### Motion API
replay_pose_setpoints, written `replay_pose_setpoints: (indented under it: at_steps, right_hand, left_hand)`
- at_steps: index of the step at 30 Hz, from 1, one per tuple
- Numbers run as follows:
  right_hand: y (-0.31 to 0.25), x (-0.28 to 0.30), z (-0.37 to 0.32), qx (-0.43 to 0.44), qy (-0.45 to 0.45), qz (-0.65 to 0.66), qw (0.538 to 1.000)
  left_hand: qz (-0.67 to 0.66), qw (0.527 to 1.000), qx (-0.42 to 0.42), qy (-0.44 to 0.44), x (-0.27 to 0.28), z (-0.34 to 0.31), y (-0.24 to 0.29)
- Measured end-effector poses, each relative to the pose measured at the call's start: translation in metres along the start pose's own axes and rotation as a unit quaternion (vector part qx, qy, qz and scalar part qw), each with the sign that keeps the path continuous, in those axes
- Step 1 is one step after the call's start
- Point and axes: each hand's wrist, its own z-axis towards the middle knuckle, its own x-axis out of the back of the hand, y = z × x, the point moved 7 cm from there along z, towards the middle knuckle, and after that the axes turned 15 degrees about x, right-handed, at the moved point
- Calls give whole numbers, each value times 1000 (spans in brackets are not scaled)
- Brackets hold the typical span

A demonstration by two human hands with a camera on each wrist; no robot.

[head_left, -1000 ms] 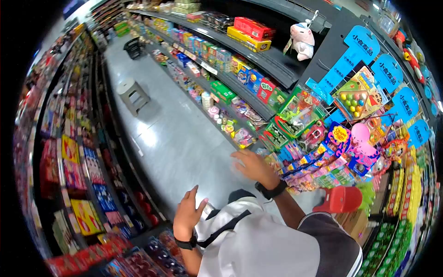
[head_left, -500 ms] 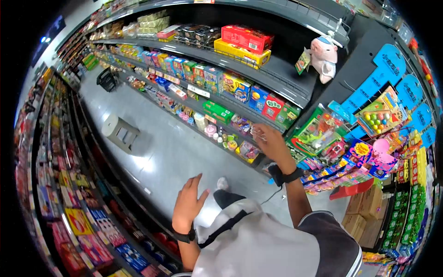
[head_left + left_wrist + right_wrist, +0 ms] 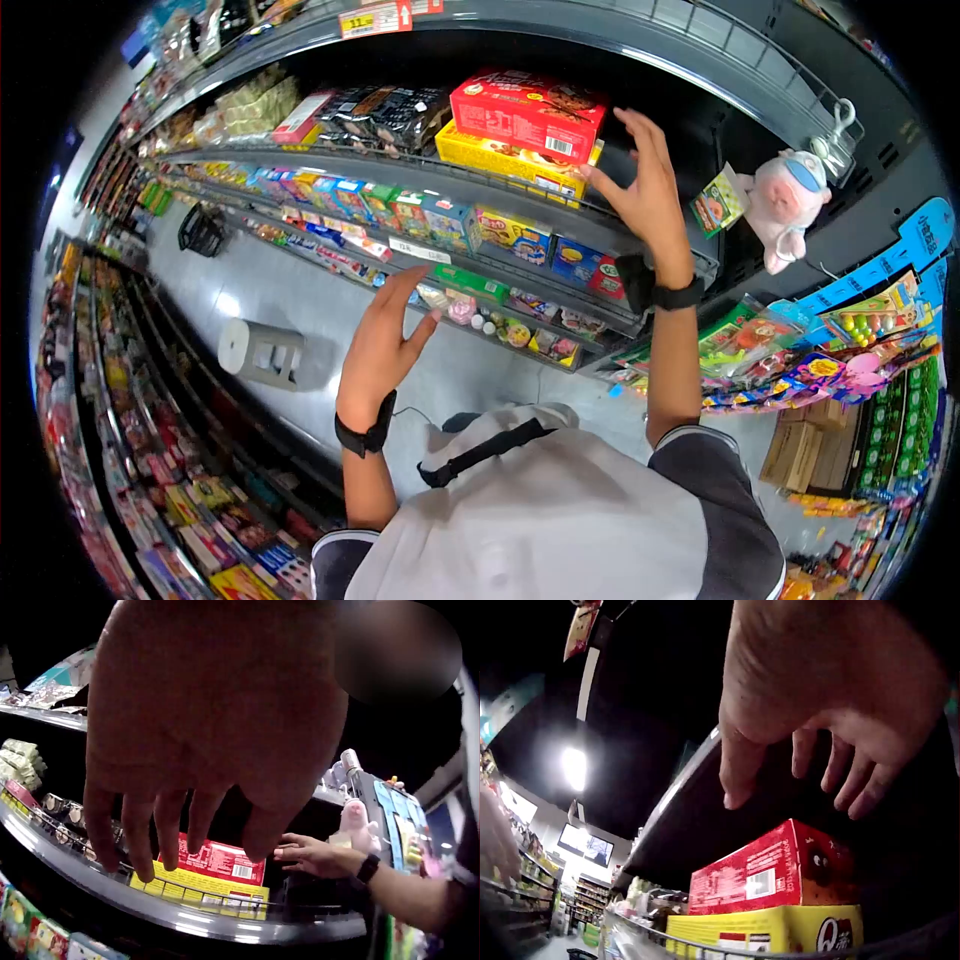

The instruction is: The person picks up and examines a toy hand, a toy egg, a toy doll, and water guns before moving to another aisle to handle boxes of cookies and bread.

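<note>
A red box [image 3: 530, 112] lies on top of a yellow box [image 3: 500, 165] on the upper shelf, behind its wire rail. Beside their right end is my right hand [image 3: 648, 190], its fingers extended and its thumb close to the yellow box's corner. From the right wrist view, that hand [image 3: 832, 697] hangs above the boxes with nothing in its grasp. My left hand [image 3: 375, 355] is lower and farther left, in front of the shelves, fingers spread and holding nothing. In the left wrist view its fingers overlap the red box [image 3: 225, 861].
Black packets [image 3: 375, 115] sit left of the boxes. A pink plush toy [image 3: 787, 200] hangs at the shelf's right end. Small snack boxes [image 3: 510, 238] line the shelf below. A grey stool [image 3: 262, 352] and a black basket [image 3: 202, 230] stand on the aisle floor.
My view has turned toward the shelf and come closer. The right hand has risen from the lower shelves to the stacked boxes. The left hand has also moved up, toward the shelves.
</note>
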Motion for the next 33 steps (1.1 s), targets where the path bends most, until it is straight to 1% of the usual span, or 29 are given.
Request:
replay_pose_setpoints:
  at_steps: [1, 4, 7, 8, 9, 10, 11, 13, 14, 17, 18, 21, 22, 25, 26, 29, 30, 31, 33]
  right_hand:
    - [8, -4, 8, 1, -16, -25, 1000]
    - [44, -30, 25, -29, -68, -11, 997]
    - [54, -48, 47, -88, -119, 152, 977]
    - [64, -58, 49, -135, -153, 178, 963]
    - [59, -61, 53, -166, -149, 211, 952]
    - [70, -68, 50, -194, -155, 221, 943]
    - [81, -71, 47, -221, -161, 228, 934]
    - [80, -64, 47, -232, -145, 191, 943]
    - [78, -60, 48, -238, -139, 171, 946]
    - [65, -43, 40, -252, -34, 147, 956]
    - [61, -38, 37, -259, -18, 133, 957]
    - [56, -16, 17, -199, 91, 19, 976]
    - [62, -10, 6, -189, 118, -3, 975]
    - [71, 14, -19, -235, 130, -144, 952]
    - [70, 21, -27, -252, 112, -204, 939]
    - [63, 25, -38, -252, 96, -208, 940]
    - [70, 26, -50, -258, 110, -152, 948]
    - [77, 28, -61, -272, 116, -114, 948]
    - [86, 37, -74, -278, 105, -104, 949]
  left_hand:
    - [-3, 1000, -11, -7, 1, 16, -3]
    - [2, 997, -65, -31, 4, 62, -7]
    - [-13, 993, -110, -46, 7, 100, -11]
    - [-24, 991, -124, -52, 7, 111, -12]
    - [-35, 988, -138, -59, 8, 120, -14]
    - [-23, 983, -168, -65, 5, 129, -16]
    - [-32, 981, -171, -80, 5, 137, -18]
    - [-57, 977, -176, -110, 2, 150, -22]
    - [-54, 976, -182, -109, 1, 156, -25]
    - [-85, 966, -209, -130, -6, 174, -25]
    - [-87, 966, -182, -159, -7, 179, -19]
    - [-70, 959, -229, -153, -21, 193, -4]
    - [-67, 951, -276, -123, -23, 197, 5]
    - [-44, 940, -331, -78, -36, 214, 26]
    - [-32, 938, -338, -68, -43, 221, 29]
    - [31, 937, -347, -28, -64, 235, 30]
    - [48, 939, -337, -39, -71, 238, 27]
    - [65, 940, -334, -32, -76, 240, 24]
    - [98, 940, -326, -18, -82, 244, 19]
